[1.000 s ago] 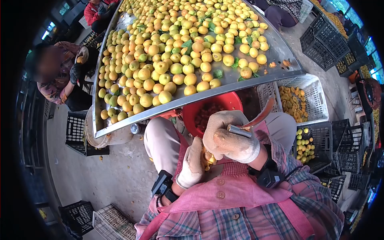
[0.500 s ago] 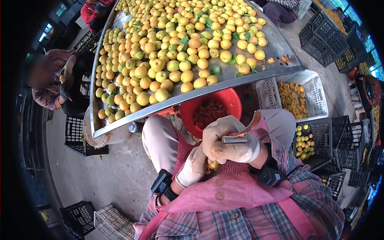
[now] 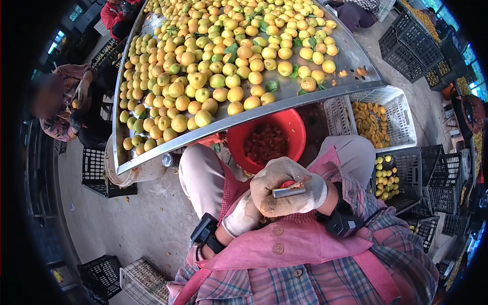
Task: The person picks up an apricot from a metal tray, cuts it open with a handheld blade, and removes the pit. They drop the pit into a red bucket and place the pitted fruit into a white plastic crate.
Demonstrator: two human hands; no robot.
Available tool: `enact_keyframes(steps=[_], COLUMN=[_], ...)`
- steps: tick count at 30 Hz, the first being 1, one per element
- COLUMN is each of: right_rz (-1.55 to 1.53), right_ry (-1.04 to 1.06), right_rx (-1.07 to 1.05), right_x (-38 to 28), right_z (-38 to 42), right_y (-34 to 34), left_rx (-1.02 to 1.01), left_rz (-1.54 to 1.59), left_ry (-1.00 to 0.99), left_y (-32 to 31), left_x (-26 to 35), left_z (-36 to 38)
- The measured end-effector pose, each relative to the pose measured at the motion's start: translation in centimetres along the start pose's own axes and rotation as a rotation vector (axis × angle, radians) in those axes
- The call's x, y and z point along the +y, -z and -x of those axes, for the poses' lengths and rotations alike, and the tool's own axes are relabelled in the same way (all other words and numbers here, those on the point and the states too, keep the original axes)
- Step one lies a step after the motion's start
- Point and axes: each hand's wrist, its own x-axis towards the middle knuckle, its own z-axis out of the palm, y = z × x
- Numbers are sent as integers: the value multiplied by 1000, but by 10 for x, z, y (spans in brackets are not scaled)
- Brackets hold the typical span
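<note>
My right hand [image 3: 287, 189], in a soiled knit glove, is closed around a small tool with a silver metal tube [image 3: 288, 191] and a red part. Most of the tool is hidden by the fingers. Below and partly behind it is my gloved left hand [image 3: 243, 216], its fingers curled in against the right palm. A bit of apricot showed between the hands a moment ago; now it is almost wholly covered. Both hands are over my lap, in front of a pink apron [image 3: 284, 244]. Just beyond them stands a red basin [image 3: 297, 145] with reddish-brown pieces inside.
A metal-rimmed sorting table [image 3: 351, 91] heaped with apricots [image 3: 203, 81] and some leaves fills the front. At right stand a white crate [image 3: 404, 112] of apricot halves and a black crate [image 3: 409, 170] of whole fruit. A co-worker [image 3: 66, 101] sits at left.
My right hand has tipped over and lowered slightly, covering the apricot piece. The brown curved strip by the tool no longer stands out. The co-worker's hands at left have moved apart.
</note>
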Motion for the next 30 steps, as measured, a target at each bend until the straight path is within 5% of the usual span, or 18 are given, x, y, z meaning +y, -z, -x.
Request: enact_keyframes(steps=[4,6,7,9,12,18,19,21,22,25,26,29,30], right_rz=[30,88,-115,-647,-576,-692,-670,-647,-595,-597,-339,103,89], right_ry=[-48,24,52,134,173,193,167,141,36,-43,14,56,24], right_rx=[6,262,434,429,530,504,421,345,335,222,199,140,108], right_x=[5,6,25,18,18,27,29,27,21,25,24,12,14], right_z=[2,1,3,1,-4,-5,-5,-4,-4,-2,-3,-3,-2], right_y=[0,-1,-4,-4,-8,-10,-9,-8,-8,-5,-5,-4,-4], left_rx=[-9,-36,85,85,32,76,78,169,55,30,34,-33,-35], left_rz=[-14,36,415,529,758,542,544,149,-184,117,118,-303,-17], left_ry=[267,323,620,461,417,410,410,213,89,235,234,32,162], left_y=[5,15,-2,-6,7,4,3,1,6,7,10,12,10], left_x=[-6,-25,19,18,-1,3,-1,-13,-8,-12,-18,-25,-22], left_z=[4,7,0,-4,1,3,5,8,8,10,12,16,16])
